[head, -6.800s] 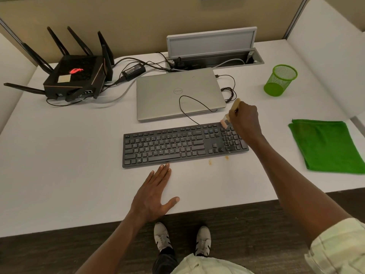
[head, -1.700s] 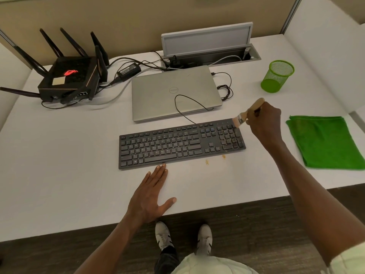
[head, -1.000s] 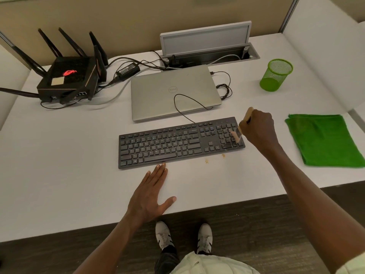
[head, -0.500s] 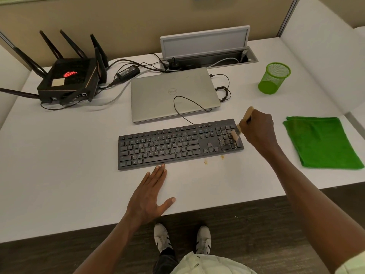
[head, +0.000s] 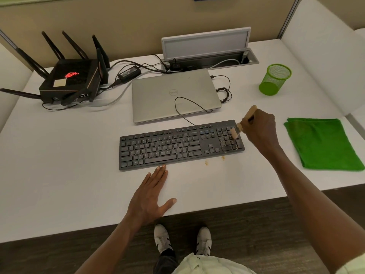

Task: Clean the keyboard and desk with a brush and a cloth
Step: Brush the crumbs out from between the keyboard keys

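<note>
Black keyboard (head: pixel 181 144) lies mid-table (head: pixel 59 155), its legends too small to read; the left hand (head: pixel 151 196) rests flat, fingers spread, just before it. Right hand (head: pixel 260 129) grips the brush (head: pixel 244 122), bristles on the number pad, handle partly hidden. Green cloth (head: pixel 324 143) lies at the right edge

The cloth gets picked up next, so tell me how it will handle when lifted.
The green cloth lies folded flat on the desk, so it will probably go floppy and unfold if lifted by one edge. It looks thin and soft, so likely light. Its fuzzy surface should grip well rather than slip.
</note>
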Tool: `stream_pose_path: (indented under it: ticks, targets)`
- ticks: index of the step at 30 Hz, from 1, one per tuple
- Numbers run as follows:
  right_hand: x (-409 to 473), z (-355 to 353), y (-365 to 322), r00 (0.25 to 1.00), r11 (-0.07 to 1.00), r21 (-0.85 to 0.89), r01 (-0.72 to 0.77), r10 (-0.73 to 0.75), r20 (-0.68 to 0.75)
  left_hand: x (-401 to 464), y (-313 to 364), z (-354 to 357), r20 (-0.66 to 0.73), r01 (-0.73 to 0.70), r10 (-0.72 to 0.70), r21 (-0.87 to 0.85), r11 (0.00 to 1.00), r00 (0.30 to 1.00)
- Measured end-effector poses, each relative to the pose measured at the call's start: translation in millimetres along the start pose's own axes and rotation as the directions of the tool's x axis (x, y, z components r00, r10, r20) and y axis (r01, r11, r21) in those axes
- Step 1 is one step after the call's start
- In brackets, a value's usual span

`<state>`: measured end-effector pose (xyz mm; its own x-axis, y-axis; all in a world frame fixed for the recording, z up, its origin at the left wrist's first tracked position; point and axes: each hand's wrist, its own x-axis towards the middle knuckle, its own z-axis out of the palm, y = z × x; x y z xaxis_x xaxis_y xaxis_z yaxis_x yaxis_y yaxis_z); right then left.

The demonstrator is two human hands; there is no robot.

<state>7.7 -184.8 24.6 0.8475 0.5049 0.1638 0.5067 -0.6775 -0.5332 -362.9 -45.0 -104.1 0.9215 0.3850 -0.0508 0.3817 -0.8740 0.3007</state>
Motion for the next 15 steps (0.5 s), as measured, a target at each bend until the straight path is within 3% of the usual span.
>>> stream_pose_path:
  ticks: [6, 15]
  targets:
    - [11.1, 12.3, -11.2, 1.000, 0.995, 0.100, 0.018, -0.019, 0.005, 0.0, -0.2, -0.6, 0.011, 0.006, -0.006, 0.001, 1.000, 1.000]
    - [-3.7, 7.9, -15.7, 0.996, 0.997, -0.051, 0.057, -0.053, 0.073, -0.1, -1.6, 0.4, 0.007, 0.000, 0.000, 0.005, 1.000, 1.000]
